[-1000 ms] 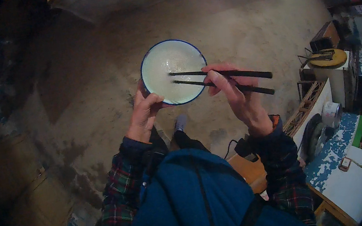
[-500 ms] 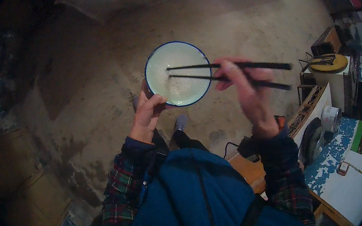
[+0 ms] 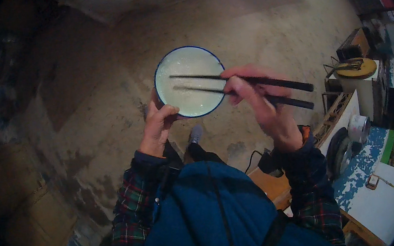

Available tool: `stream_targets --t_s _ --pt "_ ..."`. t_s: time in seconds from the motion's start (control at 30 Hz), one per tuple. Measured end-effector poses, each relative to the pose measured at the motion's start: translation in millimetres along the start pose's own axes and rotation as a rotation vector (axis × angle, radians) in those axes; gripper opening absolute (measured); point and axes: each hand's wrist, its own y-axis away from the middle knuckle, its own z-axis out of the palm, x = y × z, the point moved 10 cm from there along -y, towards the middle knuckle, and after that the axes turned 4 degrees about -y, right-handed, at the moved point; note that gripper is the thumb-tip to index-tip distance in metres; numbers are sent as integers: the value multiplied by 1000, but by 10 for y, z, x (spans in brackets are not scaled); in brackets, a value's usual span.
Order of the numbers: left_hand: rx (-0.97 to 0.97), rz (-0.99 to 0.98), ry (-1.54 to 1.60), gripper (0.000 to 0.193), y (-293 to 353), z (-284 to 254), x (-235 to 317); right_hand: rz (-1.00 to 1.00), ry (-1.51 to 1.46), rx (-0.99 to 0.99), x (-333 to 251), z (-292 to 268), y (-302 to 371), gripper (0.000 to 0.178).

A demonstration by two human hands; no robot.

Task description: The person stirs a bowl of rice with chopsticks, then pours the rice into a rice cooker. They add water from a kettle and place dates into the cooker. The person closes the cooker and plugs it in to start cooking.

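Observation:
A round pale bowl (image 3: 157, 73) with a dark blue rim is held up in front of me, well above the floor. Whitish, grainy-looking contents (image 3: 187, 65) cover its inside; what they are I cannot make out. My left hand (image 3: 159, 125) is closed on the bowl's lower left side, thumb over the rim and the other fingers hidden beneath. In my right hand (image 3: 266, 107) is a pair of black chopsticks (image 3: 280, 82), its fingers wrapped round them and slightly blurred. Their thin tips are spread apart and reach over the rim into the bowl.
Brown bare floor (image 3: 254, 32) lies below, with my grey shoe (image 3: 195, 134) on it. At right stand a blue-and-white table (image 3: 356, 177), a tin can (image 3: 359, 127), a dark round pan-like thing (image 3: 337, 155) and a yellow round board (image 3: 356, 68). Cardboard (image 3: 35, 207) lies left.
My right hand has moved left toward the bowl, and the chopstick tips have gone further left inside it. The bowl has shifted slightly left with my left hand.

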Motion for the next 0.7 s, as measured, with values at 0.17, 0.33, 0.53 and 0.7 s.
stream_targets --t_s 0.17,0.33,0.53,0.7 --pt "-41 40 19 89 2 106 100 119 62 89 175 -80 -48 17" --pt "-8 25 -11 87 21 157 140 79 -72 5 250 -12 -136 19" --pt "4 30 -8 84 -2 122 92 96 -21 180 223 -224 -154 18" --pt "16 2 -34 85 0 87 56 146 43 161 327 -219 -191 19"
